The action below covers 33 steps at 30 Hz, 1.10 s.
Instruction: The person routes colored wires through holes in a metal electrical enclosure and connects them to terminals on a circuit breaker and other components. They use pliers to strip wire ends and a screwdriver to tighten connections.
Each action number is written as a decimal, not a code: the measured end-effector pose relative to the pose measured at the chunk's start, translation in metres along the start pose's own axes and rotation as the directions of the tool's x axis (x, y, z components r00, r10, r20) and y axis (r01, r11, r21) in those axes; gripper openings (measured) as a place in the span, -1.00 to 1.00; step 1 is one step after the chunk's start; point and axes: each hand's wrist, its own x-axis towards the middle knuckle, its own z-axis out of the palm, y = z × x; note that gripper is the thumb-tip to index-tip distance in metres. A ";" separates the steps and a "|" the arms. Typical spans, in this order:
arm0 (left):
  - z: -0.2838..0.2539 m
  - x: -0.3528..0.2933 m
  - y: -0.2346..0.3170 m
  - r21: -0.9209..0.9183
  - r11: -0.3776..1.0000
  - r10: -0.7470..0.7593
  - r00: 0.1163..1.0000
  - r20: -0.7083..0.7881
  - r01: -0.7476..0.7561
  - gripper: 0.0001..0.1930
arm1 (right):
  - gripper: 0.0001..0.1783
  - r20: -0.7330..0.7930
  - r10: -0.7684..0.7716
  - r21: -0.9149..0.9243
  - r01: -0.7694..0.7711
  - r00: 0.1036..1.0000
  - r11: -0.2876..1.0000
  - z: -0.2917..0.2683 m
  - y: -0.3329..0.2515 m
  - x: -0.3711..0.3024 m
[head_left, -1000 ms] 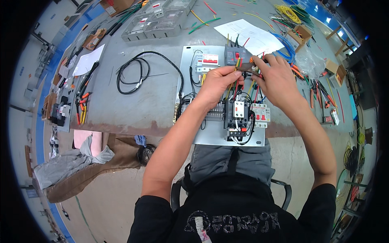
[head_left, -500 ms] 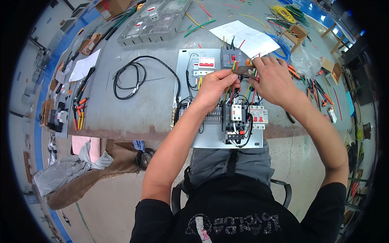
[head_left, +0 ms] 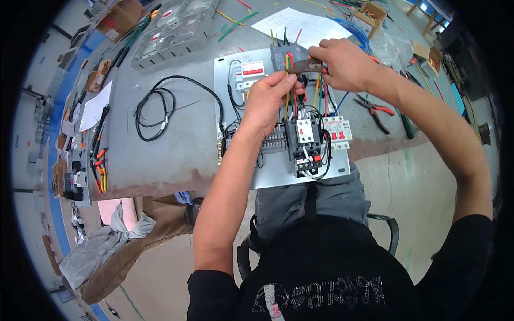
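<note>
Dark-jawed pliers [head_left: 305, 66] are gripped in my right hand [head_left: 345, 65], which is closed round their handles. The jaws lie across a bundle of yellow, green and red wires [head_left: 289, 60]. Closed in a pinch, my left hand [head_left: 265, 99] holds those wires just below the jaws. The bundle runs between a grey moulded breaker [head_left: 279, 55] and a black contactor [head_left: 305, 131] on a metal mounting plate [head_left: 336, 167]. Left of the wires sits a white breaker with a red lever [head_left: 252, 69]. A smaller white breaker pair [head_left: 336, 131] is at the right; a terminal strip [head_left: 274, 140] lies under my left wrist.
Red-handled pliers [head_left: 376, 111] lie right of the plate. A coiled black cable [head_left: 155, 113] is at the left, near orange-handled tools [head_left: 100, 160]. Behind are white paper [head_left: 292, 27], clear boxes [head_left: 171, 40] and blue wire [head_left: 356, 32]. Another person's brown-trousered leg [head_left: 134, 251] shows lower left.
The view has shifted, and the plate appears further left and turned slightly. My right hand and the pliers have turned a little against the wires; my left hand still pinches them.
</note>
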 end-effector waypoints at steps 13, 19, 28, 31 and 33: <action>-0.004 0.007 -0.001 -0.022 1.000 0.005 0.999 -0.050 -0.006 -0.73 | -0.82 -0.050 -0.009 0.094 0.014 0.999 0.995 0.006 0.014 0.017; -0.002 0.004 0.001 0.010 1.000 0.013 0.999 -0.036 -0.012 -0.61 | -0.67 -0.278 0.240 0.201 -0.188 0.930 0.961 -0.012 0.040 0.056; 0.005 0.000 0.005 0.097 0.995 0.016 0.998 -0.053 -0.011 -0.62 | -0.55 0.063 0.531 0.788 -0.369 0.845 0.493 -0.038 0.085 -0.008; 0.007 0.002 0.005 0.124 0.992 0.026 0.999 -0.045 -0.020 -0.63 | -0.51 0.232 0.593 0.830 -0.475 0.771 0.293 0.000 0.094 -0.064; -0.001 0.005 0.003 0.128 0.991 0.030 1.000 0.005 -0.030 -0.59 | -0.58 0.328 0.624 0.843 -0.518 0.709 0.146 0.025 0.082 -0.094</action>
